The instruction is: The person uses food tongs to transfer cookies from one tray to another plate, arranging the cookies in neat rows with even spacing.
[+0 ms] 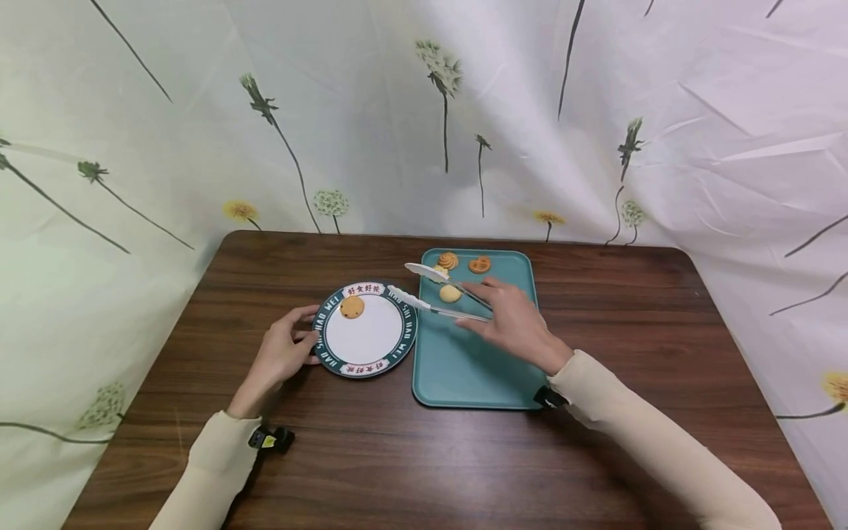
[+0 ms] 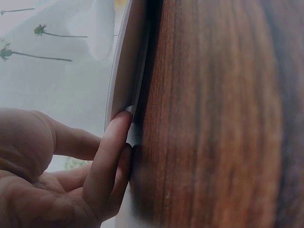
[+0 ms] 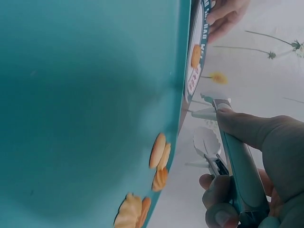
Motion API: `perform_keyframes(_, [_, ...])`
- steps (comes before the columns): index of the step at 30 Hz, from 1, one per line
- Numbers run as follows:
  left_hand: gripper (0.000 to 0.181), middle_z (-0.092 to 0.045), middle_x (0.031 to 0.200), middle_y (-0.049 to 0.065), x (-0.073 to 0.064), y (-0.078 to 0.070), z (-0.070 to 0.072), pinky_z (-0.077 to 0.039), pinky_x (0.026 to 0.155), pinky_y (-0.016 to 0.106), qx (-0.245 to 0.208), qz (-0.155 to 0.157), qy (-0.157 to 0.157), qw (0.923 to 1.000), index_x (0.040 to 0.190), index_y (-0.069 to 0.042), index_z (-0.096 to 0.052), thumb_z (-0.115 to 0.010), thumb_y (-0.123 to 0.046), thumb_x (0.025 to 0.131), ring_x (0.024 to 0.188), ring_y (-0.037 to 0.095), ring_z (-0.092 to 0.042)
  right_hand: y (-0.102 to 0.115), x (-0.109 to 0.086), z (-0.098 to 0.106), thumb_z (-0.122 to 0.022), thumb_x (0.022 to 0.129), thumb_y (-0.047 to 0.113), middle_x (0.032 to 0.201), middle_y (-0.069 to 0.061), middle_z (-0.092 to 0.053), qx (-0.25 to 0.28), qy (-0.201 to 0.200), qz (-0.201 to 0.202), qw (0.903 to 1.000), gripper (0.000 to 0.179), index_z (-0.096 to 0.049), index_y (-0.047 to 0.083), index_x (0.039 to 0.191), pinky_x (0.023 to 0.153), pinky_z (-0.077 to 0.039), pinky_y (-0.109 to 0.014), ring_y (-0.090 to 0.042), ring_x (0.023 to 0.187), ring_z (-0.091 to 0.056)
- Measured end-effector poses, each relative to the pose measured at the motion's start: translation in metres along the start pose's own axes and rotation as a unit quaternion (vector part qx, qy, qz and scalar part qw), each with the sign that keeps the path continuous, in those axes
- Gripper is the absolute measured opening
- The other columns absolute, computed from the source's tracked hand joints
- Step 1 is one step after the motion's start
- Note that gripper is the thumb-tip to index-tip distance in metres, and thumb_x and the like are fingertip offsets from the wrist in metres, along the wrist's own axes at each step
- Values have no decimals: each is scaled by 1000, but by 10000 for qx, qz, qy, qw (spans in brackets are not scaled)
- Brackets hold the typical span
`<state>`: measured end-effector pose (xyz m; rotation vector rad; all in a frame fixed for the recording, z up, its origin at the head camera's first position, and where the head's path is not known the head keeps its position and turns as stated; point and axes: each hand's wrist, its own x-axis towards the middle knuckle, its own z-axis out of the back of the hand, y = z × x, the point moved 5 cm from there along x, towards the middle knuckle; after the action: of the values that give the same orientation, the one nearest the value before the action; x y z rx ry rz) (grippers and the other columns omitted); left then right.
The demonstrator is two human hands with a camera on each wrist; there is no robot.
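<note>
My left hand (image 1: 283,346) pinches the left rim of a round plate (image 1: 363,361), thumb above and fingers at its underside. A single speckled cookie (image 1: 352,308) lies toward the plate's upper left. In my right hand (image 1: 513,320) is a pair of tongs (image 3: 243,166) with white scalloped tips, spread apart. Their tips point left, overlapping the tray's left edge and the plate's right rim in the head view. Beneath the tongs on the teal tray (image 1: 464,372) are a pale round cookie (image 1: 450,294), a swirled cookie (image 1: 448,260) and a pretzel-shaped cookie (image 1: 480,265).
Plate and tray sit side by side on a dark wooden table (image 1: 411,471). Behind the table's far edge hangs a white cloth (image 1: 371,132) printed with dandelions. Small black cameras (image 1: 271,439) are strapped at both wrists.
</note>
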<state>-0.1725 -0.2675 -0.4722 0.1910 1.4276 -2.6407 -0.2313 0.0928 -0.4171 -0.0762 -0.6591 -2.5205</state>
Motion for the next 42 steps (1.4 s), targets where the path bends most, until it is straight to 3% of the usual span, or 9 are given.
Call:
perform_keyframes(8, [51, -44, 149, 29, 0, 1, 1, -69, 68, 24, 19, 27, -28, 10000, 157, -1, -40, -49, -2, 106, 123, 46, -63, -16, -13, 9, -85, 86, 43, 96, -8, -68, -192, -159, -37, 9997, 61, -68, 18, 140, 55, -47, -26, -16, 73, -53])
perform_keyframes(15, [51, -43, 150, 29, 1, 3, -1, -69, 68, 24, 48, 62, -25, 10000, 157, -1, -40, -49, -2, 106, 122, 45, -63, -29, -25, 19, -84, 87, 45, 106, -10, -70, -293, -170, -188, 9992, 63, -67, 17, 140, 64, -62, -37, -21, 80, -66])
perform_keyframes(24, [52, -43, 151, 29, 1, 1, -1, -69, 69, 25, 19, 128, -1, 9999, 157, -1, -39, -49, -2, 107, 124, 45, -62, -43, -40, 33, -84, 87, 45, 113, -11, -70, -346, -189, -400, 9984, 65, -66, 16, 142, 66, -64, -41, -25, 82, -71])
perform_keyframes(31, [51, -43, 150, 29, 2, 1, -2, -69, 68, 25, 68, 111, -5, 9999, 157, -1, -40, -49, -2, 107, 122, 45, -63, -56, -51, 37, -84, 87, 42, 97, -10, -66, -310, -127, -579, 9978, 63, -66, 17, 142, 47, -43, -25, -15, 61, -50])
perform_keyframes(37, [52, -42, 150, 30, 2, 1, -1, -69, 68, 25, 68, 92, -32, 9999, 157, -1, -40, -48, -1, 106, 119, 44, -64, -62, -58, 43, -85, 86, 41, 94, -9, -66, -361, -224, -586, 9974, 61, -68, 18, 140, 47, -38, -24, -15, 62, -47])
perform_keyframes(42, [52, -42, 150, 30, 2, 1, 0, -69, 68, 25, 79, 71, -31, 9999, 157, 0, -40, -48, -1, 106, 119, 44, -64, -66, -64, 47, -84, 87, 44, 93, -8, -65, -487, -145, -675, 9964, 61, -68, 18, 139, 49, -40, -25, -16, 63, -50])
